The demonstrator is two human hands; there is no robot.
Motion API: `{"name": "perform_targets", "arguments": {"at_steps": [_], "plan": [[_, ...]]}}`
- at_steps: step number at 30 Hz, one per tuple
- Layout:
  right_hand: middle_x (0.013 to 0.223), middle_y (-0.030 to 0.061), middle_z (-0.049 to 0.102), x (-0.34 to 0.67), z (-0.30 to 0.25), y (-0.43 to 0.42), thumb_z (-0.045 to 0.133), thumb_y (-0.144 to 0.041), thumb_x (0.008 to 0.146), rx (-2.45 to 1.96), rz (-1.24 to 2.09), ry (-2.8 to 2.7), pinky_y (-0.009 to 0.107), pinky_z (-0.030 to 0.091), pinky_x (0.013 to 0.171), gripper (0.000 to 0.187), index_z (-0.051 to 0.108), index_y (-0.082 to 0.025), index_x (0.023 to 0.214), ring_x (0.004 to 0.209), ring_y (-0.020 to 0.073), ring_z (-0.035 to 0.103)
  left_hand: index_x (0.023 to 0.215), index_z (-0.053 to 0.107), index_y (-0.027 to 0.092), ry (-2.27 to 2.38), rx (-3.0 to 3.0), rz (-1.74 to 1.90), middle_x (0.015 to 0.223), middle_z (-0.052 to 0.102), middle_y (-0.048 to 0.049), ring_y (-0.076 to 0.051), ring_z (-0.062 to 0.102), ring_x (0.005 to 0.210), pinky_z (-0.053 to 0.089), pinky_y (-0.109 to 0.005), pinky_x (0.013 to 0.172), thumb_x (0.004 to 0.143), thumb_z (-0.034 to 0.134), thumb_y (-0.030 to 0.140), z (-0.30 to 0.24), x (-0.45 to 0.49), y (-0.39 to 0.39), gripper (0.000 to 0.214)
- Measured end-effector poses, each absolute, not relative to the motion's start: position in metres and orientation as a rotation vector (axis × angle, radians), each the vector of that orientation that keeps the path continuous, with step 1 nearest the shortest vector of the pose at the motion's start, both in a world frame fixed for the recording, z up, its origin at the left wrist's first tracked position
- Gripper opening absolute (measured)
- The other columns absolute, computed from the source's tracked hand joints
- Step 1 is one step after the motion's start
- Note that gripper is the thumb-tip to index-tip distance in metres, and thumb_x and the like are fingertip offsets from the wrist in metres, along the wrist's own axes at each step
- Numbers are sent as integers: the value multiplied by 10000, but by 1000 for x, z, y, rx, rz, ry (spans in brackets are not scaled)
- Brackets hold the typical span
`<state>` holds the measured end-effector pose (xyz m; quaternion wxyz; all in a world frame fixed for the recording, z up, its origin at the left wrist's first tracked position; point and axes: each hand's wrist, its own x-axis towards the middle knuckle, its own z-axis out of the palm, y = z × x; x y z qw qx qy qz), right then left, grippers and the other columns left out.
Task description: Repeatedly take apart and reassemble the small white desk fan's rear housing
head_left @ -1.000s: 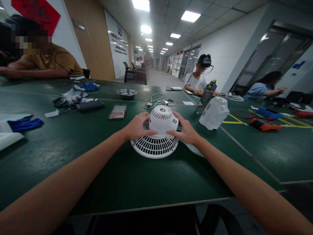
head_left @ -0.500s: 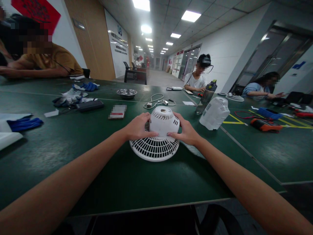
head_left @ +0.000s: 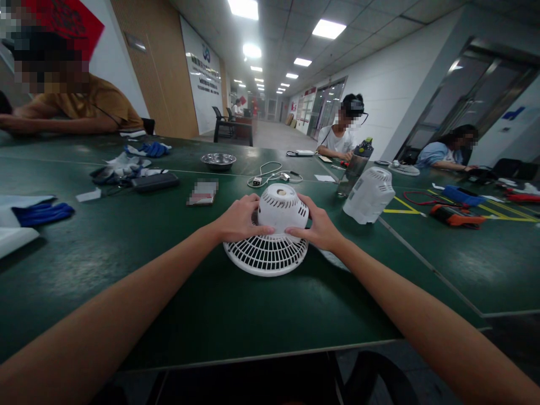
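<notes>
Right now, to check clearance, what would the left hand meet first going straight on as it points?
Probably the white vented fan housing, which the left hand touches; depth beyond it is unclear.

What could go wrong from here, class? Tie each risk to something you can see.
Uneven pressure from the left hand and right hand might tilt the domed white housing and strain the thin-ribbed grille beneath it.
If a hand slips, the fingers near the housing's lower edge could scrape against the grille.
A wide swing to the right might knock over the white shell standing beside the bottle.
</notes>
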<state>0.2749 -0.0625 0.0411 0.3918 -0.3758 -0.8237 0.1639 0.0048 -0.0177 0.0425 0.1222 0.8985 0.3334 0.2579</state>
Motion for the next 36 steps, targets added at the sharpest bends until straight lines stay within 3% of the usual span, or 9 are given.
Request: {"name": "perform_targets", "arguments": {"at_steps": [8,11,13,16,20,25,27,36], "plan": [[1381,115,618,274,41,-61,821,-529,763,-954,303,-2125,631,492,1046,830,430,-305,1460,1212,367,624,1318,636,185,1018,2648,770,1291,623,-172,-397,576,1163,463,-605,977,730,763,658,40,5,-18,765],[1417,128,588,278,40,-58,817,-557,755,-963,206,-2135,646,469,1060,870,403,-299,1476,1230,386,607,1288,640,150,1047,2645,800,1264,644,-186,-387,607,1138,484,-587,963,778,740,607,38,8,-21,692],[1361,127,617,282,41,-57,802,-574,761,-965,203,-2142,645,488,1025,927,341,-306,1520,1151,379,638,1330,604,135,1040,2610,854,1309,644,-194,-381,616,1180,480,-573,1005,826,715,529,36,9,-22,649],[1063,74,704,286,43,-60,727,-579,822,-954,324,-2136,573,569,856,945,226,-323,1582,849,296,674,1480,477,147,997,2505,960,1367,648,-180,-345,623,1247,459,-541,1080,891,646,376,35,9,-24,654],[878,20,697,286,46,-68,672,-498,876,-920,463,-2174,469,582,702,873,206,-348,1598,662,223,617,1608,266,192,846,2413,957,1419,630,-177,-345,608,1299,454,-534,1108,919,626,391,36,7,-28,802],[911,21,713,281,45,-70,703,-419,838,-896,566,-2203,467,586,692,950,164,-349,1618,645,212,620,1644,-14,236,765,2444,989,1642,323,-250,-478,461,1410,388,-639,1139,719,834,546,33,13,-32,1292],[914,21,713,281,44,-69,713,-400,825,-882,602,-2191,445,584,670,982,141,-337,1621,644,206,622,1638,-65,241,750,2476,1049,1655,266,-269,-511,434,1414,375,-674,1129,671,869,537,31,18,-33,1377],[900,2,695,279,46,-70,713,-233,792,-880,638,-2198,331,541,607,1011,126,-330,1610,637,169,615,1597,125,294,729,2521,1170,1523,448,-212,-436,627,1182,514,-597,985,641,868,372,32,24,-36,1212]]}}
